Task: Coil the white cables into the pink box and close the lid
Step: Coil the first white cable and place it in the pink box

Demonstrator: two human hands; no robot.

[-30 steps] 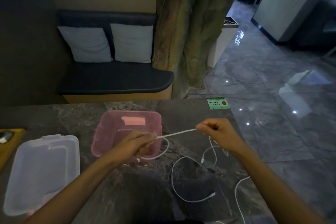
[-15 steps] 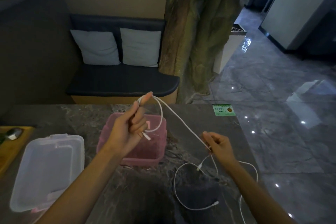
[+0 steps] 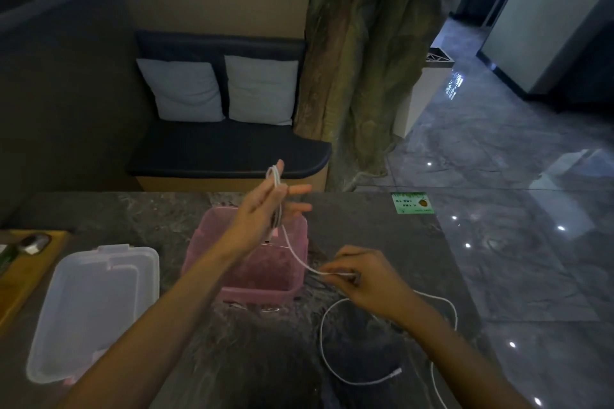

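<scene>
The open pink box [image 3: 212, 236] stands on the dark stone table, with its clear lid [image 3: 86, 309] lying flat to its left. My left hand [image 3: 262, 209] is raised above the box, with loops of a white cable [image 3: 299, 259] wound over its fingers. The same cable runs down and right to my right hand [image 3: 368, 279], which pinches it just right of the box. A second white cable [image 3: 324, 342] lies in a loose loop on the table below my right hand, its plug end at the front.
A wooden tray [image 3: 20, 276] with a spoon sits at the table's left edge. A green card [image 3: 412, 202] lies at the far right corner. Behind the table are a bench with two cushions [image 3: 219, 90], a tree-like pillar and a glossy floor.
My left hand has taken another turn of cable around its fingers. My right hand slid along the cable toward the box, so the stretch between the hands is shorter.
</scene>
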